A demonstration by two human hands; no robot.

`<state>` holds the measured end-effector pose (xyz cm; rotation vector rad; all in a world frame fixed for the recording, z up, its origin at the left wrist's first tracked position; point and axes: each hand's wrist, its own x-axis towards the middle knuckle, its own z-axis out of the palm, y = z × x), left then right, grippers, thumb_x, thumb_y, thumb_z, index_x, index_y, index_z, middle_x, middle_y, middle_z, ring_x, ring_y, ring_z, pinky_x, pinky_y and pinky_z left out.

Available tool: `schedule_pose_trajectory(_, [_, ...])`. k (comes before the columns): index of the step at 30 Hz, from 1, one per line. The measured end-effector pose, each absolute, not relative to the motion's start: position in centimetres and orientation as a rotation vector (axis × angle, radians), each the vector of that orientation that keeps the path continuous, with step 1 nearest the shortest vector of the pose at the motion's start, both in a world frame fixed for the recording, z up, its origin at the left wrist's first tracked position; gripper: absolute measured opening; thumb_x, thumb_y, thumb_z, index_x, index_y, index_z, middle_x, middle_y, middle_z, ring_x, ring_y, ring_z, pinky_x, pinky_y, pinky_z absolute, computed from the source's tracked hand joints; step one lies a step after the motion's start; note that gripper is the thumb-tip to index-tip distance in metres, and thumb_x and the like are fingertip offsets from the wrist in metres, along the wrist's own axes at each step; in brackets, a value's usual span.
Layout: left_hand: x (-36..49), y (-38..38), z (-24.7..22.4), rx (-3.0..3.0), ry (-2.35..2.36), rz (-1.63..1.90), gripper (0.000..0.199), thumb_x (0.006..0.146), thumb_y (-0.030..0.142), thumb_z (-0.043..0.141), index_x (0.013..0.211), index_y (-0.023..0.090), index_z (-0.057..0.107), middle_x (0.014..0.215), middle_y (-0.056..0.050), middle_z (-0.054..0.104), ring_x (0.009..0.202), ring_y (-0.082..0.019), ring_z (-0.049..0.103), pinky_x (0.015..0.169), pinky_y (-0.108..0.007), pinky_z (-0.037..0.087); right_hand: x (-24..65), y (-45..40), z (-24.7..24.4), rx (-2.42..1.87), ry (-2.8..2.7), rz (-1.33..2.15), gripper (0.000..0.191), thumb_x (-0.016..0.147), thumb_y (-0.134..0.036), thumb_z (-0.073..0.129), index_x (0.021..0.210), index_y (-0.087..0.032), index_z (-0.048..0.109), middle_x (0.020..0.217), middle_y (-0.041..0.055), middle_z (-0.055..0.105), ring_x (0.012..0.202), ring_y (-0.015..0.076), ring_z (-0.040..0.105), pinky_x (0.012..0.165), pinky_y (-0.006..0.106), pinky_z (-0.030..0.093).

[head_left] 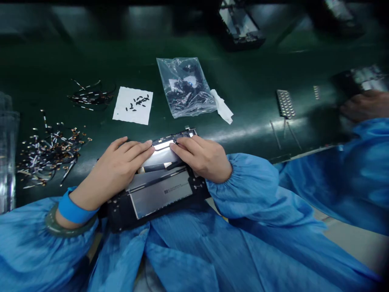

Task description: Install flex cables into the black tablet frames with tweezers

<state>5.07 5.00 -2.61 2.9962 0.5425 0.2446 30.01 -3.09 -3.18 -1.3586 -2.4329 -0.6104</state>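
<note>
An electronic device (164,192) with a black frame and silver inner panels rests at the table's near edge, tilted against my body. My left hand (121,162) lies over its upper left part, fingers stretched out and fingertips at the thin dark strip along the far edge. At the right end of that strip, my right hand (202,156) has its fingers bent together, pressing or gripping the edge; the thumb and index fingertips touch the bright strip. The palm sides of both hands are hidden.
Loose flex cables (54,154) lie left, with dark cables (91,97) behind. White paper (141,115) bears small black pieces. Beyond the device are a clear bag (190,91) and white tissue (223,107). A component tray (285,104) and another person's hand (364,105) are right.
</note>
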Motion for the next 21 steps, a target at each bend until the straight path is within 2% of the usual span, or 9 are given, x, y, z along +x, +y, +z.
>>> schedule_pose_trajectory(3, [5.1,5.3,-2.4,2.963,0.545,0.266,0.041,0.093,0.009,0.039,0.130,0.016,0.057,0.131,-0.013,0.061,0.113,-0.028,0.060,0.102,-0.051,0.042,30.3,-3.5,-3.1,-1.373,-2.400,-0.478,0.029,0.094,-0.009,0.043,0.109,-0.012,0.067,0.107,0.0107,0.072,0.081,0.0186,0.063,0.059,0.031,0.049])
schedule_pose_trajectory(6, [5.2,5.8,-2.1,2.770,0.580,0.321,0.035,0.096,0.015,0.039,0.123,0.017,0.061,0.127,-0.011,0.063,0.112,-0.024,0.060,0.095,-0.040,0.049,31.1,-4.4,-2.9,-1.484,-2.123,-0.191,0.028,0.093,-0.013,0.046,0.111,-0.018,0.066,0.121,0.0120,0.066,0.091,0.0191,0.065,0.071,0.033,0.056])
schedule_pose_trajectory(8, [5.5,6.0,-2.0,2.609,0.636,0.335,0.031,0.097,0.020,0.040,0.120,0.019,0.061,0.123,-0.008,0.064,0.112,-0.021,0.061,0.093,-0.035,0.050,31.6,-5.1,-2.9,-1.618,-1.857,-0.042,0.025,0.092,-0.021,0.051,0.113,-0.021,0.065,0.120,0.0109,0.066,0.085,0.0180,0.066,0.072,0.033,0.057])
schedule_pose_trajectory(12, [6.5,6.1,-2.2,2.557,0.865,0.313,0.034,0.096,0.033,0.045,0.121,0.014,0.058,0.116,-0.012,0.062,0.106,-0.024,0.061,0.091,-0.038,0.051,32.5,-6.2,-3.0,-2.007,-1.578,0.179,0.028,0.091,-0.039,0.051,0.100,-0.018,0.067,0.094,0.0103,0.071,0.080,0.0222,0.066,0.074,0.037,0.053])
schedule_pose_trajectory(15, [7.2,6.1,-2.1,2.608,1.061,0.185,0.033,0.094,0.039,0.046,0.107,0.014,0.064,0.099,-0.012,0.062,0.093,-0.028,0.061,0.079,-0.041,0.051,33.0,-6.4,-2.8,-2.220,-1.508,0.605,0.036,0.088,-0.053,0.048,0.083,-0.020,0.060,0.077,0.0068,0.067,0.074,0.0225,0.064,0.069,0.034,0.049])
schedule_pose_trajectory(18, [6.9,6.4,-0.7,2.492,1.249,0.166,0.027,0.092,0.040,0.048,0.094,0.018,0.064,0.090,-0.008,0.062,0.085,-0.026,0.060,0.069,-0.037,0.047,33.5,-6.5,-2.3,-2.146,-1.400,1.028,0.048,0.084,-0.069,0.044,0.072,-0.022,0.047,0.059,-0.0003,0.054,0.056,0.0156,0.053,0.055,0.028,0.040])
schedule_pose_trajectory(21, [5.7,7.0,1.6,2.066,1.525,0.375,0.025,0.086,0.043,0.057,0.081,0.020,0.063,0.070,-0.002,0.057,0.064,-0.018,0.054,0.058,-0.029,0.041,33.8,-6.6,-2.2,-1.855,-1.153,1.413,0.056,0.079,-0.079,0.044,0.076,-0.023,0.041,0.047,-0.0085,0.036,0.040,0.0089,0.036,0.043,0.023,0.025])
